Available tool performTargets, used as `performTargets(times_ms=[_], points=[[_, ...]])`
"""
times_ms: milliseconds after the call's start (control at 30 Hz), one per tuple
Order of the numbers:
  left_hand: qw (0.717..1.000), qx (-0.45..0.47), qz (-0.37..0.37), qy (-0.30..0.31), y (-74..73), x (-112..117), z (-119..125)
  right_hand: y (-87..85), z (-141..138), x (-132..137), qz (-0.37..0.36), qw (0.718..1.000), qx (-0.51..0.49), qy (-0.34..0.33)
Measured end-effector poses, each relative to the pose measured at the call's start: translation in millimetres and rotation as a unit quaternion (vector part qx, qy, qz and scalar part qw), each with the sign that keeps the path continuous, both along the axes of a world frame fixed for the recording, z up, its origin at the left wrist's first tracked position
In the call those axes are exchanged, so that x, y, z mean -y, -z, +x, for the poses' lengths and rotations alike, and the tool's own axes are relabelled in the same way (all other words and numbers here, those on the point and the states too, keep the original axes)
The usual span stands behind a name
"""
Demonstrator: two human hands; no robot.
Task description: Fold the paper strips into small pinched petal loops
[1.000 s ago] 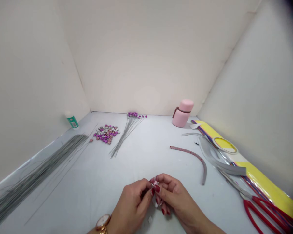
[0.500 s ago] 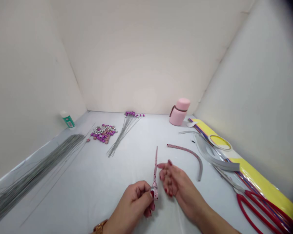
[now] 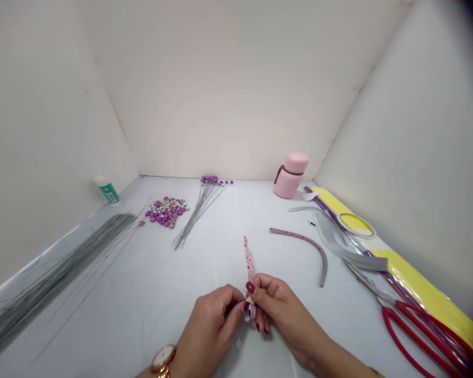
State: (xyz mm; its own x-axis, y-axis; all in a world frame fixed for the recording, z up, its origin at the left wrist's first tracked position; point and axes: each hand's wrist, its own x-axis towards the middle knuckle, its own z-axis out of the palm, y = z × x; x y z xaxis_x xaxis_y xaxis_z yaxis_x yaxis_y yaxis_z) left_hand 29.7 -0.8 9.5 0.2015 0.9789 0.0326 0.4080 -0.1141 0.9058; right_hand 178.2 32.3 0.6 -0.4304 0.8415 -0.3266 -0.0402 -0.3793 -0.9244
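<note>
My left hand and my right hand meet low in the middle of the view, both pinched on the near end of a thin pink dotted paper strip. The strip points up and away from my fingers over the white table. A gold watch sits on my left wrist. A second pink strip with a grey underside lies curved on the table just right of my hands.
Red-handled scissors, grey strips, a tape ring and yellow sheets lie along the right wall. A pink flask stands at the back. Wires with purple tips, small purple and silver rolls, a glue bottle and a wire bundle lie left.
Both hands first pinched a small rolled piece together. The strip then sprang out long while my right hand let go. Now my right hand has closed on its near end again.
</note>
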Motion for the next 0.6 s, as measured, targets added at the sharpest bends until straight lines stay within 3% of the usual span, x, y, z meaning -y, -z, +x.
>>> performTargets(times_ms=[200, 400, 600], points=[[0.999, -0.019, -0.028, 0.031, 0.3, 4.0, 2.1, -0.3, 3.6, -6.1, 0.065, 0.992, 0.012, 0.110], [0.997, 0.041, -0.037, 0.050, -5.7, 2.2, 5.8, -1.1, 1.6, -0.5, 0.041, 0.999, 0.008, -0.016], [0.988, 0.116, -0.093, 0.050, -0.5, -2.5, 3.8, 1.7, 2.0, -0.9, 0.047, 0.999, -0.006, 0.016]])
